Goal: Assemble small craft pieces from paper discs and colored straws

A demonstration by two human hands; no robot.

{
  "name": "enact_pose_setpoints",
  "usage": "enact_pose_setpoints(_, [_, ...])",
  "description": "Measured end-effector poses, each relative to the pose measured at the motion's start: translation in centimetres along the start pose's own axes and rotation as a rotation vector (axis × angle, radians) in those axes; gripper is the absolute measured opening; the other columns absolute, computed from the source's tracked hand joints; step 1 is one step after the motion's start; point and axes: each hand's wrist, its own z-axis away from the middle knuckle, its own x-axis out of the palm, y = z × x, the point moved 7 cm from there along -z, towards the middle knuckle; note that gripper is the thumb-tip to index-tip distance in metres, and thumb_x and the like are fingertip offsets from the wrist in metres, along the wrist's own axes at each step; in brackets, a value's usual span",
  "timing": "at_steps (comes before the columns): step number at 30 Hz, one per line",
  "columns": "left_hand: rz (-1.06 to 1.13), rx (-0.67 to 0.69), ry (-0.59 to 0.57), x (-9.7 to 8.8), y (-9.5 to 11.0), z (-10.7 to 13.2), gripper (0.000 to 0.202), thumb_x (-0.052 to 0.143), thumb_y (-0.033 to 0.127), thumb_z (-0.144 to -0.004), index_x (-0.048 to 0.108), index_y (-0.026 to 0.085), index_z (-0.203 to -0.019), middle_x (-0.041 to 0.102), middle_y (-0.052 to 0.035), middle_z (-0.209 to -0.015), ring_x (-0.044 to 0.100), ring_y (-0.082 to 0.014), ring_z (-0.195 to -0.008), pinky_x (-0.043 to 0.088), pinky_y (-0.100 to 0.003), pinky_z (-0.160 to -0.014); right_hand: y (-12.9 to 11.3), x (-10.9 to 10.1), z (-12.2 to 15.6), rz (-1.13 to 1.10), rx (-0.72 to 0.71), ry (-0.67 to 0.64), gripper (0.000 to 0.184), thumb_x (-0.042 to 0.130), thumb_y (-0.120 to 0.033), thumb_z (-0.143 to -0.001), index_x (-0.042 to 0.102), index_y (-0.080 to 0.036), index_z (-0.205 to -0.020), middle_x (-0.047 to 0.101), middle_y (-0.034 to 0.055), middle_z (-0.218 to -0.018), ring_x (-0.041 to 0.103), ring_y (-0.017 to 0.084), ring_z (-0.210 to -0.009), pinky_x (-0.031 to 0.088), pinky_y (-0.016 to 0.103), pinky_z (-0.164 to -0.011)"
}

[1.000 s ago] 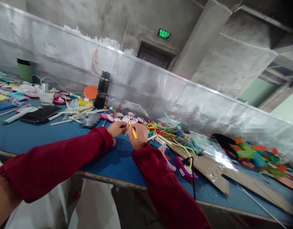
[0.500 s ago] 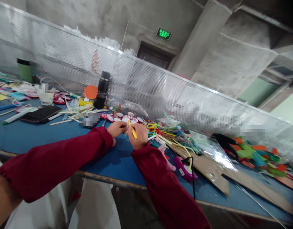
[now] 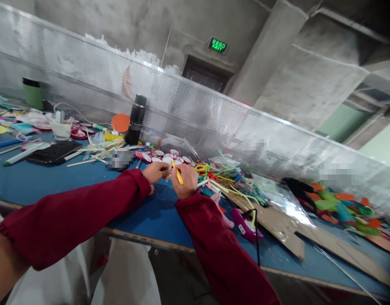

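My left hand is closed, with thumb and fingertips pinching a small pale wooden stick. My right hand grips a slim yellow pen-like tool, its tip pointing up beside the stick. I cannot make out what kind of tool it is, nor whether its tip touches the stick. Both hands are held close together above the blue tabletop. Just behind them lies a pile of round white discs with red edges.
A black bottle stands against the perforated metal screen. Loose wooden sticks and a dark phone lie to the left. On the right are colourful pipe cleaners, a purple device and cardboard.
The yellow tool has shifted very slightly in my right hand, and the pale stick shows a little more. Both hands otherwise stay in the same place.
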Motion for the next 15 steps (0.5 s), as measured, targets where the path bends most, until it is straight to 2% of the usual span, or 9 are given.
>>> enact_pose_setpoints(5, [0.029, -0.010, -0.025, 0.17, 0.03, 0.05, 0.017, 0.057, 0.028, -0.079, 0.056, 0.016, -0.067, 0.058, 0.0003, -0.062, 0.051, -0.0117, -0.059, 0.041, -0.023, -0.058, -0.30, 0.03, -0.13, 0.001, -0.009, -0.038, 0.011, 0.055, -0.027, -0.090, 0.061, -0.019, -0.085, 0.063, 0.0058, -0.076, 0.057, 0.019, -0.078, 0.044, 0.033, -0.076])
enact_pose_setpoints(15, [0.011, -0.007, 0.008, -0.10, 0.34, 0.21, 0.024, 0.063, 0.031, -0.078, 0.055, 0.015, -0.063, 0.053, 0.0015, -0.058, 0.046, -0.0104, -0.056, 0.040, -0.022, -0.056, -0.10, 0.22, 0.04, -0.002, -0.008, -0.030, 0.010, 0.055, -0.026, -0.089, 0.061, -0.019, -0.086, 0.064, 0.0056, -0.077, 0.057, 0.020, -0.079, 0.044, 0.033, -0.077])
